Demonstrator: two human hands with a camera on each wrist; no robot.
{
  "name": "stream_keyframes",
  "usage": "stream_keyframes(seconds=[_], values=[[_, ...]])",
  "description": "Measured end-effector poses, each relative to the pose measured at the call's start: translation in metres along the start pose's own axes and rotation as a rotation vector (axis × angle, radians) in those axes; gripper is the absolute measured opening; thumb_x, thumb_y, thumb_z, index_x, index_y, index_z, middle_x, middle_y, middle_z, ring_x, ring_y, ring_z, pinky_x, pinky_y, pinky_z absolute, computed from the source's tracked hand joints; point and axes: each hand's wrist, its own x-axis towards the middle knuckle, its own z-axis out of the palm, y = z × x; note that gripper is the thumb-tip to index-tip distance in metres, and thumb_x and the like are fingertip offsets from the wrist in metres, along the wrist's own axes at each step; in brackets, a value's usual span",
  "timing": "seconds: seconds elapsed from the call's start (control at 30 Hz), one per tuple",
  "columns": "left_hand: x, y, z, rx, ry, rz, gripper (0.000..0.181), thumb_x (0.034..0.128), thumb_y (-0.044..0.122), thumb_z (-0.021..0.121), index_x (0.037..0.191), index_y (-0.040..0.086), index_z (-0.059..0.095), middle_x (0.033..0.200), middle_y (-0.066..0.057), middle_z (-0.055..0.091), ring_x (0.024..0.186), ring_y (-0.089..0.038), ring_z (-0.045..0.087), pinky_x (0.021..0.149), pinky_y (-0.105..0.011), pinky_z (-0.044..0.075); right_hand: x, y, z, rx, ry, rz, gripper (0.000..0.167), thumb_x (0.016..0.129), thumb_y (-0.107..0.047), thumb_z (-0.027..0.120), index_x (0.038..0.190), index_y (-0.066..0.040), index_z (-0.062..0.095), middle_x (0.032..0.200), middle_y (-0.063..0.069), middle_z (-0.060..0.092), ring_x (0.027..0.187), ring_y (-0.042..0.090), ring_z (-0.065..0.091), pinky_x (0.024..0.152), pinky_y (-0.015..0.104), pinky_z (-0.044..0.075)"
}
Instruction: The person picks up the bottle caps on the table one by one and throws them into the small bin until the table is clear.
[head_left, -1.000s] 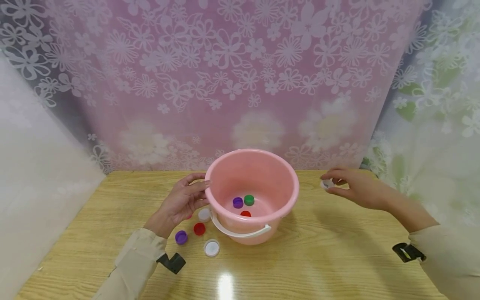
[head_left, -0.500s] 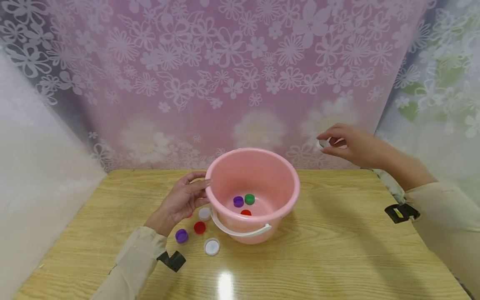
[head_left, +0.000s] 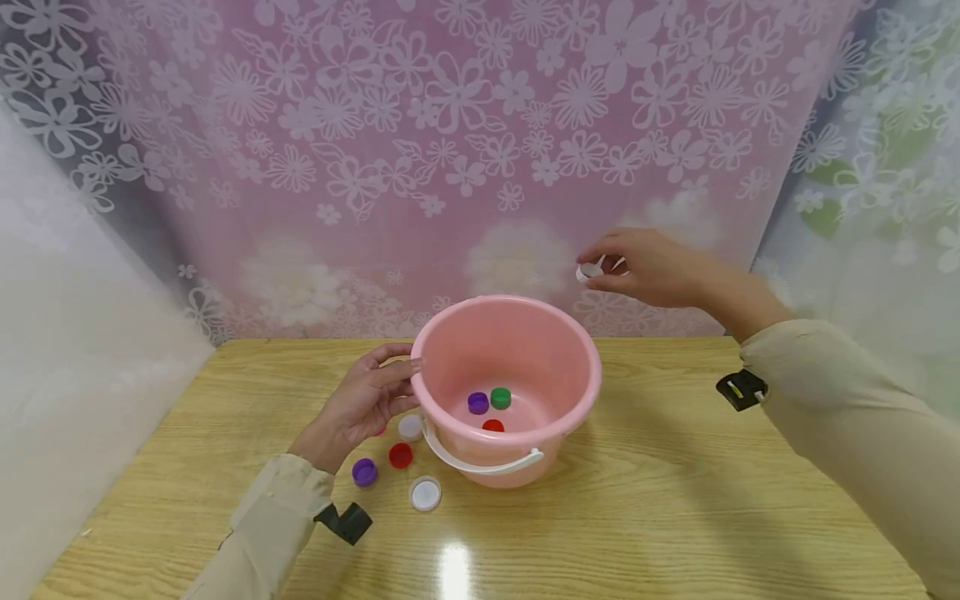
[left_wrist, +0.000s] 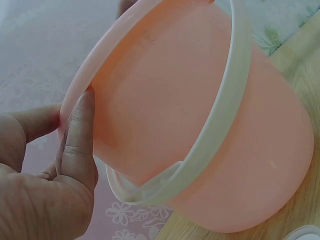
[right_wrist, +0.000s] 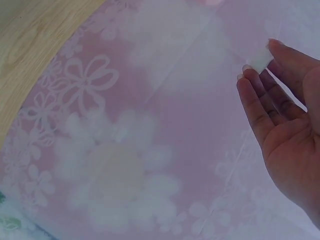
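A pink bucket (head_left: 517, 454) with a white handle (head_left: 487, 468) stands on the wooden table. My left hand (head_left: 367, 398) grips its rim at the left side; the left wrist view shows the thumb and fingers pinching the rim (left_wrist: 80, 92). Up beyond the bucket's far right rim, my right hand (head_left: 648, 267) pinches a white bottle cap (head_left: 589, 271) between thumb and fingers. In the right wrist view the cap (right_wrist: 260, 59) is partly covered by the fingertips. Inside the bucket lie a purple cap (head_left: 477, 403), a green cap (head_left: 500, 398) and a red cap (head_left: 492, 426).
Left of the bucket on the table lie another purple cap (head_left: 364, 472), a red cap (head_left: 401, 455), a white cap (head_left: 410, 427) and a larger white cap (head_left: 425, 494). A pink one peeks out beside the left hand. A floral curtain (head_left: 450, 167) hangs behind the table (head_left: 637, 517).
My right hand has lifted the white bottle cap off the table's right side and carried it up and leftward towards the bucket. The left hand keeps its place on the rim.
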Motion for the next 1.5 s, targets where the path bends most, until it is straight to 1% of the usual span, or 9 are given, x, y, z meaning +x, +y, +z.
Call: stream_keyframes(seconds=[0.17,0.27,0.43,0.53,0.67,0.73,1.03,1.27,1.5], values=[[0.0,-0.001,0.001,0.005,-0.011,0.006,0.037,0.0945,0.003,0.057,0.126,0.003,0.039,0.08,-0.009,0.066,0.065,-0.016,0.067,0.064,-0.028,0.057,0.016,-0.019,0.009,0.03,-0.053,-0.032,0.033,0.092,-0.02,0.066,0.122,-0.005,0.062,0.114,0.01,0.062,0.1,0.026,0.06,0.087,0.043,0.051],[0.0,-0.001,0.002,0.003,-0.013,0.009,0.036,0.0947,0.002,0.057,0.126,0.003,0.038,0.078,-0.009,0.066,0.064,-0.016,0.067,0.064,-0.028,0.057,0.025,-0.028,0.014,0.02,-0.076,-0.045,0.034,0.091,-0.02,0.067,0.123,-0.006,0.062,0.116,0.01,0.06,0.1,0.024,0.059,0.087,0.041,0.051],[0.001,0.0,0.002,-0.001,-0.01,0.014,0.032,0.0952,0.001,0.055,0.124,0.004,0.041,0.078,-0.009,0.066,0.064,-0.016,0.067,0.063,-0.028,0.057,0.037,-0.043,0.024,0.028,-0.11,-0.125,0.033,0.09,-0.018,0.068,0.12,-0.005,0.064,0.113,0.009,0.06,0.096,0.022,0.058,0.084,0.037,0.052],[0.001,0.0,0.002,-0.004,-0.009,0.014,0.032,0.0948,0.002,0.056,0.123,0.004,0.042,0.078,-0.01,0.066,0.064,-0.016,0.067,0.064,-0.028,0.057,0.042,-0.049,0.031,0.043,-0.141,-0.152,0.032,0.09,-0.016,0.067,0.119,-0.005,0.064,0.112,0.008,0.06,0.095,0.022,0.057,0.084,0.036,0.052],[0.001,0.0,0.003,0.001,-0.006,0.012,0.033,0.0945,0.003,0.058,0.123,0.004,0.042,0.079,-0.01,0.066,0.065,-0.016,0.067,0.064,-0.028,0.057,0.047,-0.056,0.04,0.054,-0.186,-0.149,0.033,0.09,-0.016,0.068,0.121,-0.004,0.064,0.112,0.009,0.06,0.095,0.022,0.057,0.083,0.035,0.052],[0.001,0.001,0.003,0.003,-0.007,0.011,0.033,0.0946,0.004,0.058,0.124,0.005,0.042,0.08,-0.01,0.066,0.065,-0.016,0.067,0.064,-0.028,0.057,0.049,-0.059,0.044,0.063,-0.202,-0.151,0.034,0.09,-0.016,0.068,0.121,-0.003,0.063,0.113,0.01,0.06,0.095,0.024,0.058,0.083,0.035,0.052],[0.0,0.001,0.003,-0.004,0.011,0.003,0.032,0.0952,0.003,0.057,0.124,0.005,0.042,0.079,-0.009,0.066,0.065,-0.016,0.067,0.063,-0.028,0.057,0.055,-0.067,0.053,0.106,-0.243,-0.153,0.035,0.09,-0.017,0.068,0.122,-0.005,0.063,0.112,0.007,0.06,0.095,0.021,0.057,0.084,0.033,0.052],[0.0,0.0,0.001,-0.009,0.019,-0.004,0.029,0.096,0.003,0.055,0.122,0.005,0.043,0.079,-0.009,0.066,0.064,-0.016,0.067,0.062,-0.027,0.057,0.058,-0.07,0.056,0.13,-0.242,-0.18,0.035,0.089,-0.015,0.069,0.122,-0.003,0.062,0.114,0.009,0.06,0.097,0.023,0.059,0.087,0.037,0.051],[-0.001,0.0,0.0,-0.007,0.017,0.001,0.029,0.0958,0.003,0.056,0.122,0.005,0.043,0.077,-0.009,0.066,0.063,-0.015,0.066,0.062,-0.027,0.057,0.055,-0.064,0.055,0.149,-0.226,-0.151,0.034,0.091,-0.015,0.066,0.122,-0.003,0.062,0.119,0.012,0.059,0.099,0.023,0.06,0.087,0.037,0.052]])
